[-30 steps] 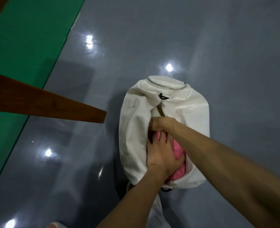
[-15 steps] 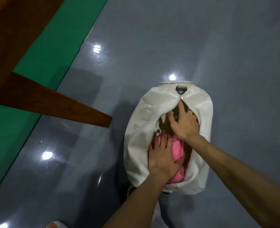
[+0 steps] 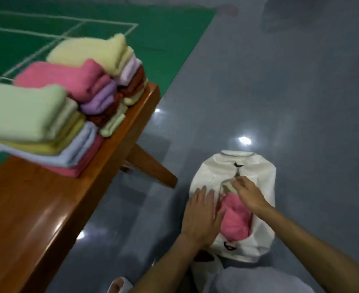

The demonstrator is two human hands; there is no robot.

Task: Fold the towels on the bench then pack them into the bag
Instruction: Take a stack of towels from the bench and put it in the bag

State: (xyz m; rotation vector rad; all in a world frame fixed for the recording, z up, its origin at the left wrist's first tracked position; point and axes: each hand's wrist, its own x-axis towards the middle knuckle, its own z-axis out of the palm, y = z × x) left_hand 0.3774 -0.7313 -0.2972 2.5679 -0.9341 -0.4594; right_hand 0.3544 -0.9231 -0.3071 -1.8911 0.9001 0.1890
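Left grip (image 3: 199,216) flat, apart, on white bag (image 3: 259,172), pink towel (image 3: 235,220) inside; right grip (image 3: 248,193) at mouth, state unclear.

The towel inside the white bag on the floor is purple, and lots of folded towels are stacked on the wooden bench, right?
No. The head view shows the towel inside the white bag is pink, not purple. The rest holds: the bag is on the floor, and folded towels are stacked on the wooden bench.
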